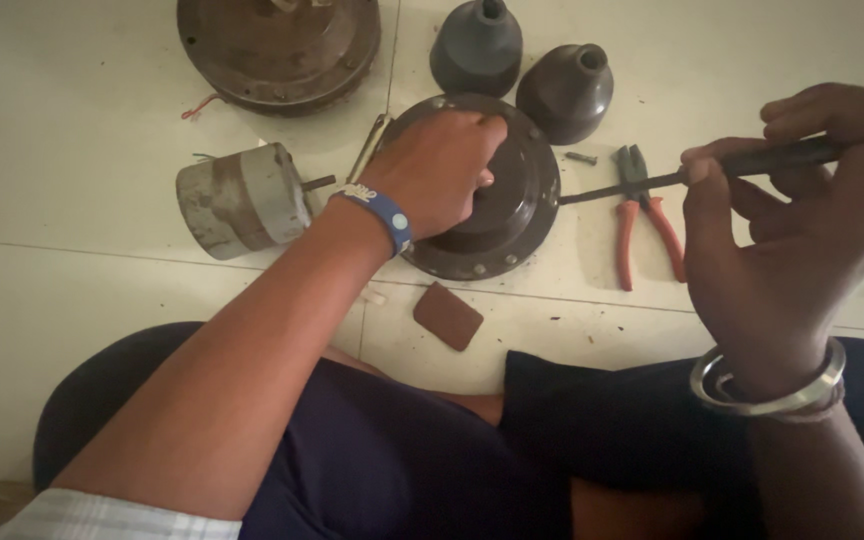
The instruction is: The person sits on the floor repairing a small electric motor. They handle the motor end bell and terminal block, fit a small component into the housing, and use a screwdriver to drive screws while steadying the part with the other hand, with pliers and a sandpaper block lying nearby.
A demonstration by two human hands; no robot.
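Note:
My left hand (439,170), with a blue wristband, grips the top of a round brown metal motor housing (517,215) that stands on the tiled floor. My right hand (792,230), wearing a silver bangle, holds a dark-handled screwdriver (652,180) level, its tip touching the housing's right rim. Red-handled pliers (642,215) lie on the floor just beneath the screwdriver shaft.
A grey cylindrical motor (242,200) lies left of the housing. A larger rusty round casing (277,45) sits at the top. Two dark bell-shaped covers (477,45) (564,90) stand behind. A small brown pad (447,315) and a loose screw (580,157) lie nearby. My crossed legs fill the bottom.

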